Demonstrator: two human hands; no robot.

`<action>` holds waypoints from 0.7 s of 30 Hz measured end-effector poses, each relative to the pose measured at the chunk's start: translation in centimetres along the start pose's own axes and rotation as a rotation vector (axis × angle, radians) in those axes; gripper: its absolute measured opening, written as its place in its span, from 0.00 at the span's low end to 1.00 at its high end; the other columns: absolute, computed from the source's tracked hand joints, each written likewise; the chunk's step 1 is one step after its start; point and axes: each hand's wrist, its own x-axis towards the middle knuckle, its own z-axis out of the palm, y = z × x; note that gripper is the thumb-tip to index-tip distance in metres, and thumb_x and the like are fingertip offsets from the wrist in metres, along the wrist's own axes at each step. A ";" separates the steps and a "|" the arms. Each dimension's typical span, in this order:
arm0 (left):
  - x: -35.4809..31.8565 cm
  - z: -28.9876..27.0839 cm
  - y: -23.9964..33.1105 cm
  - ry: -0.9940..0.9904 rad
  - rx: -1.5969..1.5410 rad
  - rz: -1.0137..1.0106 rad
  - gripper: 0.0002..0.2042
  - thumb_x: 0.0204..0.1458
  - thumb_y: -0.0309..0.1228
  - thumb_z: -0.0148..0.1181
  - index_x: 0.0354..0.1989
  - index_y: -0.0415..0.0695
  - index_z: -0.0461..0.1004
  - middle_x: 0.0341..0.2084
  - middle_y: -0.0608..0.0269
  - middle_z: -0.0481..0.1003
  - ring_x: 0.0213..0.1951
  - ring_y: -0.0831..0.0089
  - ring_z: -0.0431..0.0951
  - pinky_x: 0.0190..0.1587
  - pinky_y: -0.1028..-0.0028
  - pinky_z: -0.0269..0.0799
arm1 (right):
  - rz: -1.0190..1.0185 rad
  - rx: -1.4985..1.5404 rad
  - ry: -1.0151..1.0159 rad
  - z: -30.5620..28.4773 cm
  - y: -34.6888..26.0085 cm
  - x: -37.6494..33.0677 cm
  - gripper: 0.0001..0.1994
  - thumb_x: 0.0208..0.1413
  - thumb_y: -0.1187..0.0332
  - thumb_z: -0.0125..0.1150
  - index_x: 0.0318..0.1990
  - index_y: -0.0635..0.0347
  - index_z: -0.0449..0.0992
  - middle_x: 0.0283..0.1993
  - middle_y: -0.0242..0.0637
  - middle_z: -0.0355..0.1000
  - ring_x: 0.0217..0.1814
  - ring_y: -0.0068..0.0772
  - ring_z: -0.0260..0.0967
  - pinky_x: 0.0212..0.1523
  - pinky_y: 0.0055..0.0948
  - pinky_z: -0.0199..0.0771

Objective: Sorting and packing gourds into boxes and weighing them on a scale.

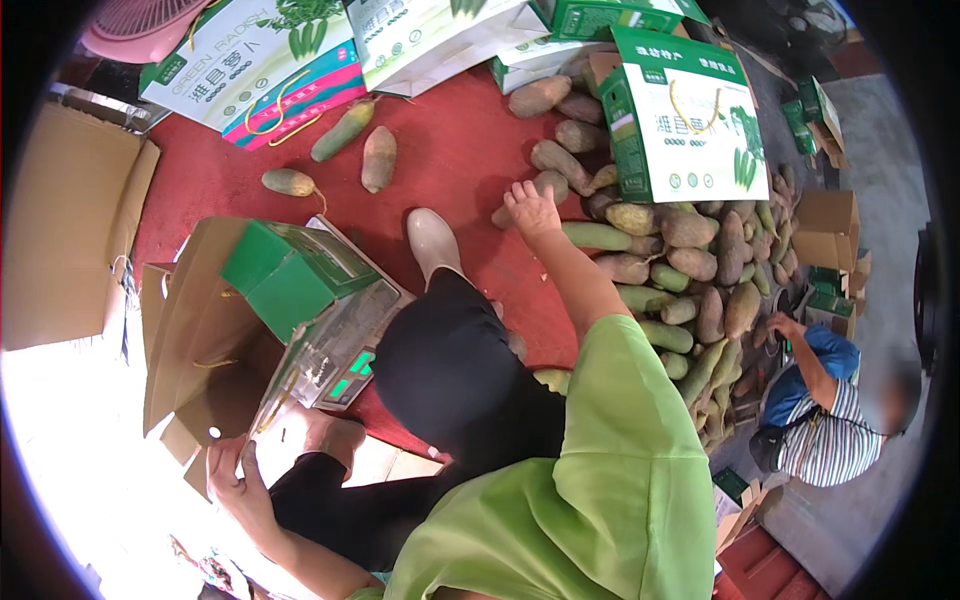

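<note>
My right hand reaches forward to the near left edge of a heap of radishes. Its fingers curl over a brownish-green radish, whose ends show on either side of the hand. On the left, my left hand pinches the edge of an open carton with its thumb and fingers. That carton has brown inner walls and a green flap, and it leans over a scale with a lit green display. What lies deep inside the carton is hidden.
Three loose radishes lie on the red mat. Printed gift cartons line the far side, and one white-and-green carton stands on the heap. A brown carton is far left. Another person works beyond the heap.
</note>
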 end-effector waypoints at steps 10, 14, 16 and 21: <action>-0.4 -0.3 0.0 0.034 0.007 -0.057 0.04 0.43 0.20 0.60 0.29 0.35 0.76 0.26 0.58 0.72 0.29 0.61 0.74 0.33 0.69 0.69 | -0.120 -0.068 -0.047 3.1 -3.2 3.3 0.13 0.56 0.57 0.48 0.44 0.46 0.74 0.44 0.27 0.69 0.52 0.31 0.63 0.58 0.58 0.50; 0.6 -0.3 0.9 0.028 -0.007 -0.056 0.06 0.39 0.21 0.60 0.28 0.37 0.76 0.26 0.58 0.72 0.31 0.61 0.74 0.33 0.68 0.69 | -0.100 -0.073 -0.112 4.5 -2.0 3.3 0.15 0.58 0.52 0.47 0.44 0.44 0.76 0.45 0.27 0.70 0.52 0.30 0.65 0.55 0.57 0.52; 0.6 -0.6 0.8 -0.016 -0.052 -0.124 0.07 0.37 0.19 0.58 0.28 0.37 0.76 0.26 0.58 0.72 0.31 0.61 0.74 0.34 0.69 0.69 | -0.047 -0.007 -0.102 3.6 -1.4 2.9 0.14 0.57 0.52 0.48 0.43 0.44 0.75 0.46 0.25 0.70 0.51 0.27 0.65 0.53 0.53 0.55; -0.3 -1.1 -0.1 -0.010 -0.040 -0.083 0.10 0.35 0.17 0.57 0.29 0.38 0.77 0.29 0.58 0.73 0.33 0.59 0.74 0.37 0.66 0.70 | 0.158 0.442 0.185 -0.7 0.1 1.2 0.14 0.50 0.62 0.60 0.44 0.48 0.70 0.46 0.30 0.70 0.51 0.35 0.67 0.50 0.47 0.62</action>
